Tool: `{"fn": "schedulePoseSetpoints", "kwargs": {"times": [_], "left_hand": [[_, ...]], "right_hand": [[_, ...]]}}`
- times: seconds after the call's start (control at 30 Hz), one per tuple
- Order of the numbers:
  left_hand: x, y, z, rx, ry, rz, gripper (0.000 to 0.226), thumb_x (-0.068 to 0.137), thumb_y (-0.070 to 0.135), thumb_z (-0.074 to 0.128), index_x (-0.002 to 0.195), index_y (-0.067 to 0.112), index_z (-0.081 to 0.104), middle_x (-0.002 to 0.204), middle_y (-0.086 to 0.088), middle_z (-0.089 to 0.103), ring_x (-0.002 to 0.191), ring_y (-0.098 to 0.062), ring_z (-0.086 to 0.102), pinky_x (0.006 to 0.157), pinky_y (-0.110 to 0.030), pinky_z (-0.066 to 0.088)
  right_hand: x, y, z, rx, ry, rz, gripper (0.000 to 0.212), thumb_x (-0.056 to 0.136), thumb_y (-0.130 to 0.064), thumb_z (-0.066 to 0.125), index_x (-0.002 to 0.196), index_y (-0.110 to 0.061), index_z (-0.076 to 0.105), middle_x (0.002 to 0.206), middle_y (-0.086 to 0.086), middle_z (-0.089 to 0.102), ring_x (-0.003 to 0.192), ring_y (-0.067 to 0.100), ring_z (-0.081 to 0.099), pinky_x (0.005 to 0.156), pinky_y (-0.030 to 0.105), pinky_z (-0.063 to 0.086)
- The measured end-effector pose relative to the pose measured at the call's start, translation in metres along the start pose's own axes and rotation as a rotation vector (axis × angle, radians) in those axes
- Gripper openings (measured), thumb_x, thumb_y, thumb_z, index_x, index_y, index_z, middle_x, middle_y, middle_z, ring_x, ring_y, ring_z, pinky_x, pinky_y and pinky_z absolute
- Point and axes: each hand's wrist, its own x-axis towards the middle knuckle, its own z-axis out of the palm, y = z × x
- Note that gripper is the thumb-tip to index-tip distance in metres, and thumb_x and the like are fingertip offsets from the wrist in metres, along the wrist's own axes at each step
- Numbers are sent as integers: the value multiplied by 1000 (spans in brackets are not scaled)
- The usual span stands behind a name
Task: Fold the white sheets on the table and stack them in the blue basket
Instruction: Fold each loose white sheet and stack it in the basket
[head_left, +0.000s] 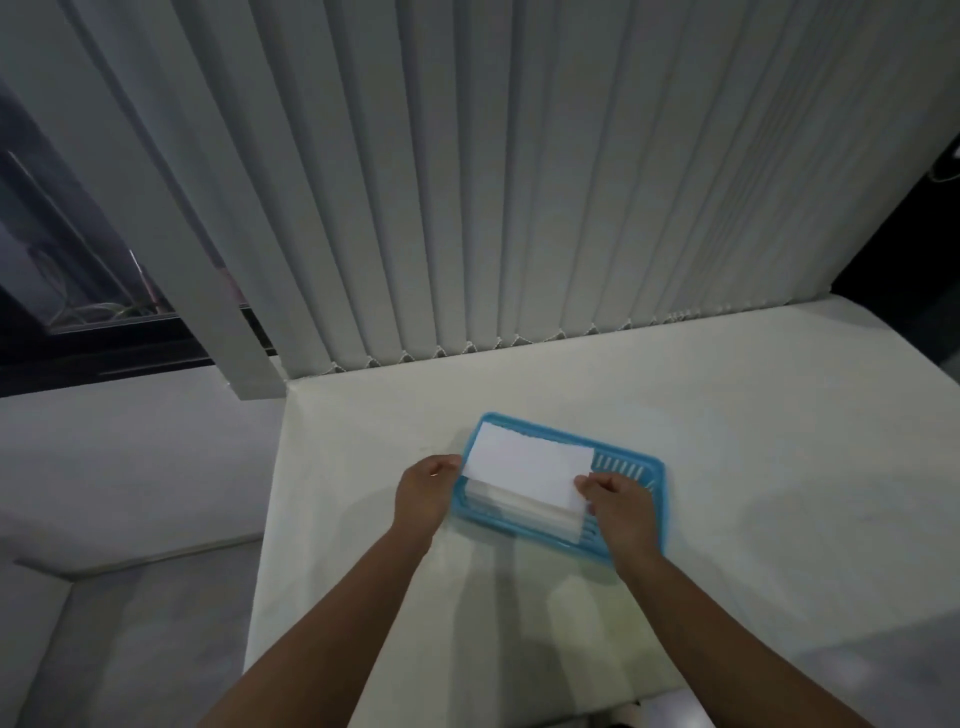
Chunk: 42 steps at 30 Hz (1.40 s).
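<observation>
Misalignment is threatening: left hand (427, 491) and right hand (618, 501) are pinching the folded sheet (524, 470) between them, above the stack (519, 506) in the blue basket (657, 467); uneven release could skew it.

folded white sheet (524, 470) | flat, atop stack | in blue basket (655, 470) | basket on table
</observation>
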Motion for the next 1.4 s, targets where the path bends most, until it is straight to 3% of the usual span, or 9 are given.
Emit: {"fn": "schedulePoseSetpoints", "kwargs": {"times": [0.13, 0.3, 0.47, 0.87, 1.27, 1.33, 1.4], "left_hand": [[21, -13, 4, 390, -6, 80, 37, 92, 13, 41, 111, 25, 70, 129, 1, 63, 120, -21, 54, 97, -24, 36], [36, -21, 9, 850, -59, 177, 45, 96, 14, 31, 116, 44, 58, 151, 2, 35, 140, -25, 24, 109, -32, 31], [35, -13, 12, 923, -87, 157, 41, 99, 18, 33, 129, 37, 55, 157, -6, 25, 141, -28, 20, 113, -37, 32], [36, -18, 9, 924, -133, 157, 47, 98, 14, 29, 132, 35, 54, 159, -3, 21, 142, -26, 17, 114, -35, 30], [32, -16, 6, 900, -167, 163, 48, 97, 11, 32, 134, 33, 52, 159, -4, 19, 143, -25, 16, 115, -35, 26], [31, -17, 6, 913, -137, 198, 46, 96, 13, 35, 134, 34, 51, 159, -4, 21, 141, -25, 19, 114, -35, 28], [29, -19, 8, 937, -71, 296, 43, 96, 17, 38, 135, 32, 49, 157, -3, 25, 139, -26, 25, 111, -37, 31]], "right_hand": [[5, 17, -13, -57, 29, 17, 21, 83, -14, 70, 63, -12, 66, 57, 2, 59, 55, 14, 52, 60, 27, 41], [11, 24, -14, -32, 38, 55, 18, 83, -17, 71, 65, -15, 67, 62, 2, 62, 59, 15, 55, 68, 29, 44], [11, 24, -8, 28, 32, 82, 13, 82, -19, 71, 70, -20, 67, 77, -2, 67, 72, 16, 60, 77, 32, 49], [12, 23, 1, 27, 36, 85, 11, 83, -17, 70, 73, -15, 68, 71, -2, 65, 64, 13, 55, 76, 34, 47], [12, 30, 0, -11, 33, 51, 12, 81, -20, 73, 70, -22, 68, 76, -5, 68, 80, 19, 64, 80, 32, 49], [13, 32, -2, -40, 48, 43, 8, 81, -26, 73, 78, -18, 72, 83, -2, 71, 81, 18, 64, 78, 32, 49], [14, 37, -3, -105, 67, 21, 20, 82, -31, 71, 94, -15, 74, 94, 1, 71, 86, 18, 64, 81, 33, 49]]}}
